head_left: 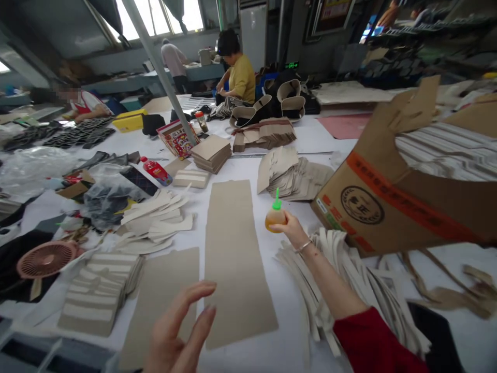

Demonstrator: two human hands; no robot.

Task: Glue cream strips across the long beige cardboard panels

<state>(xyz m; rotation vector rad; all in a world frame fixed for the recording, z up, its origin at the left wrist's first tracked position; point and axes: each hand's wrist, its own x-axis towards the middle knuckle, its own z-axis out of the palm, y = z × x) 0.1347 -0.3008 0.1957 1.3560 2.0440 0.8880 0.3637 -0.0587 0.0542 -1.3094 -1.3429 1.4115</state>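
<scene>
My right hand [292, 228] is closed around a small round squeeze bottle [274, 220] with a green nozzle and amber liquid inside, held upright. Below and left of it, a row of beige sheets [233, 248] stretches away from me over the white table. My left hand [180, 329] hovers near the front, thumb and fingers apart with nothing between them. Under and beside that hand lies another beige sheet [165, 295]. Pale fabric strips [349, 274] are heaped beneath my right forearm.
A cardboard box [361, 191] of pale pieces stands at right. Stacks of beige pieces [212, 154] and striped pieces [101, 290] lie around, with a pink fan [48, 259] and a red bottle [156, 171] at left. A person in yellow [241, 77] works across the table.
</scene>
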